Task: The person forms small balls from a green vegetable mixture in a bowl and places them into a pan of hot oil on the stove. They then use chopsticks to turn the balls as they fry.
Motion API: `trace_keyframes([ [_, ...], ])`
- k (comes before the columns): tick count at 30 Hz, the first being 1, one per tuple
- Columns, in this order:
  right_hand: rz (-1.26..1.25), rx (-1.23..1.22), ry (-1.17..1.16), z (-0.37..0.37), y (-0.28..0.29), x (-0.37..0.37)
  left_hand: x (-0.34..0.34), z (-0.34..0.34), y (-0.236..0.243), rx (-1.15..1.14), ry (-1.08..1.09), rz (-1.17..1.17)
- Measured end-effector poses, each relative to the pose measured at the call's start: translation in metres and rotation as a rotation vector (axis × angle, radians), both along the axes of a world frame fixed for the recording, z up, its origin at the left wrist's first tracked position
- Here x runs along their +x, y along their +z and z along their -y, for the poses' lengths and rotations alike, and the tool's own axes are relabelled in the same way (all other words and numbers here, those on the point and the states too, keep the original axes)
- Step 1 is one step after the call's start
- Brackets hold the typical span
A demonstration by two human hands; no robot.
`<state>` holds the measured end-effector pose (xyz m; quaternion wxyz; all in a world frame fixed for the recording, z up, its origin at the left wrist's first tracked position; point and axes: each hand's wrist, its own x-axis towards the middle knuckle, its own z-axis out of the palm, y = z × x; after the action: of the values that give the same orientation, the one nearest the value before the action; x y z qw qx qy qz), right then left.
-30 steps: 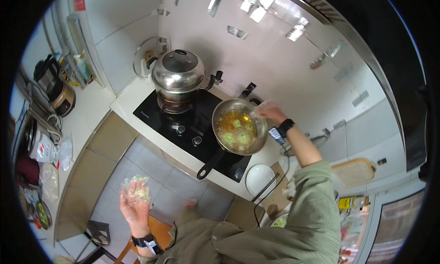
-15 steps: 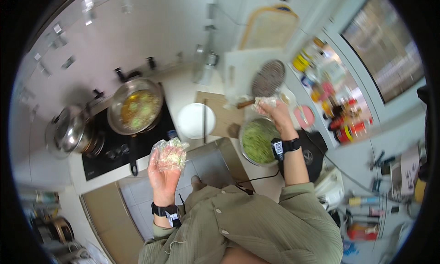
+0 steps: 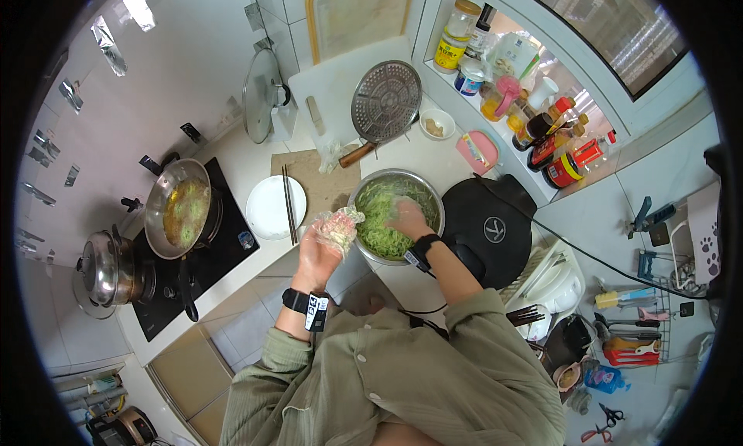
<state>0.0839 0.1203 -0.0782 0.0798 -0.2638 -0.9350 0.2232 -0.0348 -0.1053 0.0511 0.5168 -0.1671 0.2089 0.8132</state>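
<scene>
At the centre a steel mixing bowl [image 3: 436,196] holds shredded green vegetable [image 3: 377,211]. My right hand [image 3: 410,218] reaches down into it, its fingers sunk among the shreds and blurred. My left hand [image 3: 329,249] hovers at the bowl's left side, palm up with fingers stretched out. A clear plastic glove [image 3: 338,228] covers it, smeared with pale green bits. On the black hob [image 3: 226,233] to the left, a frying pan [image 3: 158,211] contains yellow oil and green patties [image 3: 185,214].
A white plate [image 3: 265,208] with dark chopsticks [image 3: 289,202] stands between hob and bowl. Behind lie a perforated round strainer [image 3: 387,98] and a small white bowl [image 3: 436,123]. A black appliance [image 3: 495,222] sits right of the bowl; a lidded pot [image 3: 111,272] stands far left.
My right hand has gone down from above the bowl into the shreds. My left hand has come away from the hob side, close to the bowl. The view has shifted too.
</scene>
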Motion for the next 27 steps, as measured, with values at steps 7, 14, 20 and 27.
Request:
trace_keyframes([
  [7,0.227,0.160,0.119,0.019,0.001,-0.038,-0.003,0.011,-0.006,-0.010,0.004,-0.034],
  [14,0.062,-0.094,0.135,0.006,0.018,0.001,-0.015,0.039,-0.003,-0.056,0.085,-0.045],
  [20,0.214,0.215,0.484,0.030,0.012,0.015,-0.006,0.031,0.002,-0.021,0.036,-0.009],
  [27,-0.110,-0.057,0.045,0.003,0.032,0.028,-0.006,0.016,-0.010,-0.008,-0.035,-0.033],
])
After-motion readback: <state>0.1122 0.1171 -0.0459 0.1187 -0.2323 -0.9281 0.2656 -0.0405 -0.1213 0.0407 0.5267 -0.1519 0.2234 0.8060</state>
